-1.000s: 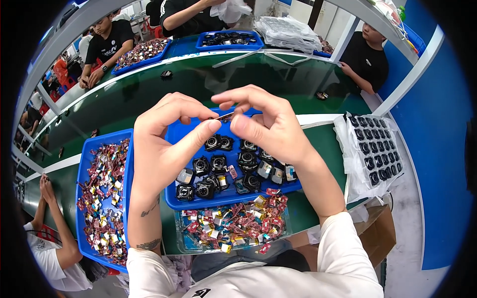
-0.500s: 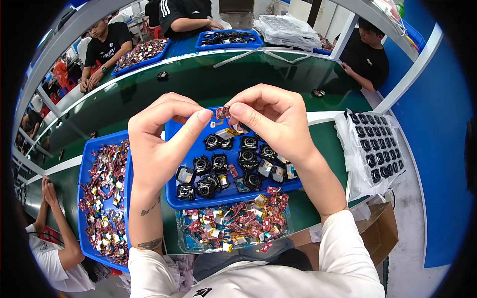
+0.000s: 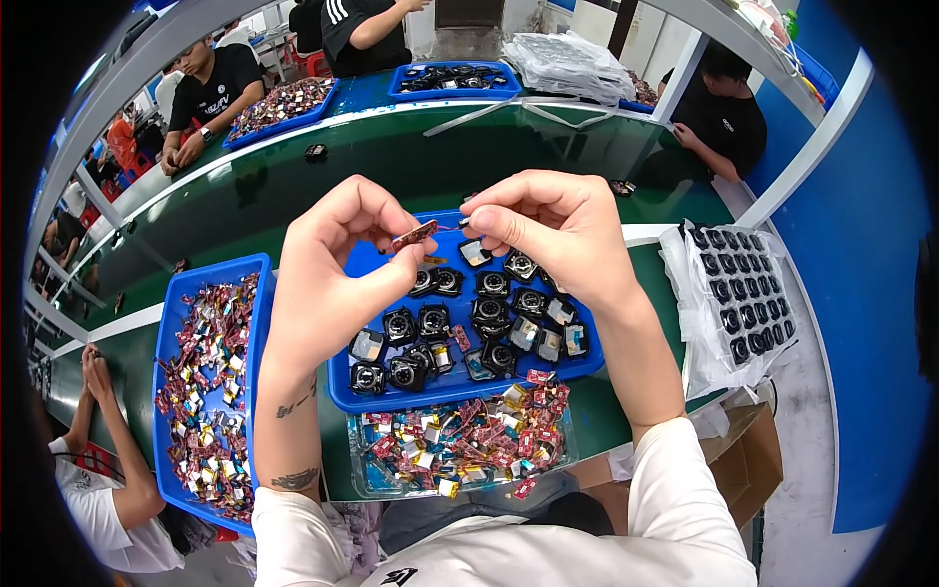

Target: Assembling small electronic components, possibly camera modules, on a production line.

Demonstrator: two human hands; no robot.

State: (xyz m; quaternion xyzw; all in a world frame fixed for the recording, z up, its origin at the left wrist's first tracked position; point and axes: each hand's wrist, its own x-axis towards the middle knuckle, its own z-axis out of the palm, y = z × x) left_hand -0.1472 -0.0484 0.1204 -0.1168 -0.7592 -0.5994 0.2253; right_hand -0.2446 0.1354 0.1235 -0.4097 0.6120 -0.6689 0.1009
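Note:
Above the blue tray [image 3: 337,380], my left hand [image 3: 342,264] pinches a small red circuit board [image 3: 416,235] between thumb and fingers. A thin wire runs from the board to a small silvery part at the fingertips of my right hand [image 3: 548,225], which is closed on it; its exact kind is too small to tell. Beneath both hands, the tray holds several black watch cases [image 3: 489,313], some with round backs up, some showing grey faces. A loose red board [image 3: 460,338] lies among them.
Nearest me, a clear tray [image 3: 362,479] is heaped with red boards and small battery packs; a blue bin [image 3: 262,293] of the same stands left. At right sits a white moulded tray [image 3: 694,333] of black cases. Green conveyor [image 3: 391,147] lies beyond, co-workers around it.
My hands have moved slightly apart. The board has shifted to my left hand's fingertips and tilted, with a wire now showing between the hands. A standing co-worker's arm across the conveyor has risen.

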